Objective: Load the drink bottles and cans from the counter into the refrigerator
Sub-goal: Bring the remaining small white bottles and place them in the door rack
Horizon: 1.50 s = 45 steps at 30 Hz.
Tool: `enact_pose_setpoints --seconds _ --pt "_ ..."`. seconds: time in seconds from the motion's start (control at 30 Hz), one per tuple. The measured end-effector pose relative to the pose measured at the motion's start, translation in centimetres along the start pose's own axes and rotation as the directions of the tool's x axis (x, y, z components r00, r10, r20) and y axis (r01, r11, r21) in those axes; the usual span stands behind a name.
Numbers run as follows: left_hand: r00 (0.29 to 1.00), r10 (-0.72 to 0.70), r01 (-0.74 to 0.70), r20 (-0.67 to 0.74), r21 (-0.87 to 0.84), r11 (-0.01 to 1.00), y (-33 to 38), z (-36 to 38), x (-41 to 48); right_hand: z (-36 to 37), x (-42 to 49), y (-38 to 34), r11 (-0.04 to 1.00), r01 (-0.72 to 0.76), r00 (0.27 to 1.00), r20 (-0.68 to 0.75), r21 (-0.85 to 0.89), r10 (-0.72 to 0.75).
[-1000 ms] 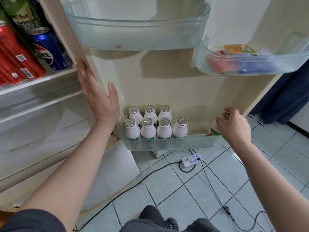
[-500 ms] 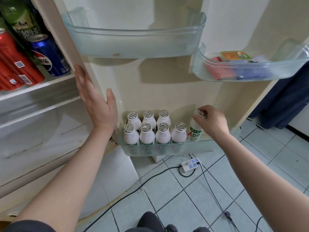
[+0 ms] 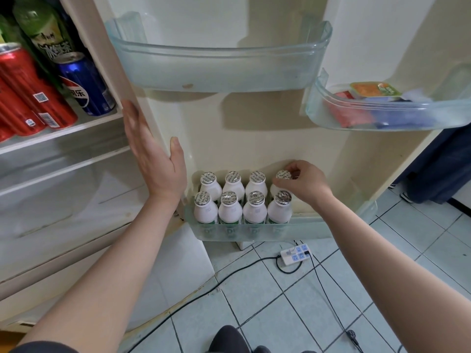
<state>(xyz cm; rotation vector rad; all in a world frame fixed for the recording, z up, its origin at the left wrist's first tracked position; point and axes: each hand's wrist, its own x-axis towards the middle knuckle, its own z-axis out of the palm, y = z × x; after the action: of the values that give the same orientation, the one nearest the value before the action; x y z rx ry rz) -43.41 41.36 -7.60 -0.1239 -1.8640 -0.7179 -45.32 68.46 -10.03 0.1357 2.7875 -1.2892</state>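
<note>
Several small white bottles [image 3: 230,211] with foil caps stand in two rows in the bottom door bin [image 3: 313,229] of the open refrigerator. My right hand [image 3: 304,183] pinches the cap of one more white bottle [image 3: 283,175] at the right end of the back row; its body is mostly hidden behind the front bottle. My left hand [image 3: 150,154] lies flat with straight fingers against the edge of the refrigerator door. On the shelf at the left sit red cans [image 3: 33,98], a blue cola can [image 3: 85,85] and a green tea bottle [image 3: 42,31].
A clear upper door bin [image 3: 219,70] hangs above with nothing visible in it. Another door bin [image 3: 382,115] at the right holds packets. A white power strip [image 3: 295,254] and black cables lie on the tiled floor below the door. Dark cloth hangs at the far right.
My right hand has carried the white bottle leftward into the bottom door bin, to the right end of the back row. My left hand has stayed on the door edge.
</note>
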Motion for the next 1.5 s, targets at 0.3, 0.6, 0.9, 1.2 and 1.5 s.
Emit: enact_pose_setpoints --seconds 0.3,0.6,0.9,1.2,1.5 --pt "1.0 -0.011 0.011 0.008 0.004 1.0 0.1 -0.1 0.0 0.4 0.1 0.4 0.984 -0.042 0.997 0.073 0.174 0.03" --pt "1.0 -0.026 0.026 0.008 0.007 1.0 0.3 -0.1 0.0 1.0 -1.0 1.8 0.8 -0.407 0.887 0.4 0.44 0.231" --pt "1.0 -0.024 0.024 -0.004 -0.006 1.0 0.3 -0.1 0.0 1.4 -1.5 1.8 0.768 -0.408 0.892 0.395 0.493 0.221" --pt "1.0 -0.022 0.022 0.009 0.001 1.0 0.5 -0.3 0.1 1.5 -1.5 2.0 0.762 -0.425 0.887 0.394 0.489 0.242" --pt "0.985 -0.077 0.076 0.157 0.012 0.997 1.8 -2.0 0.4 0.5 -3.4 1.7 0.885 -0.224 0.97 0.007 0.407 0.243"
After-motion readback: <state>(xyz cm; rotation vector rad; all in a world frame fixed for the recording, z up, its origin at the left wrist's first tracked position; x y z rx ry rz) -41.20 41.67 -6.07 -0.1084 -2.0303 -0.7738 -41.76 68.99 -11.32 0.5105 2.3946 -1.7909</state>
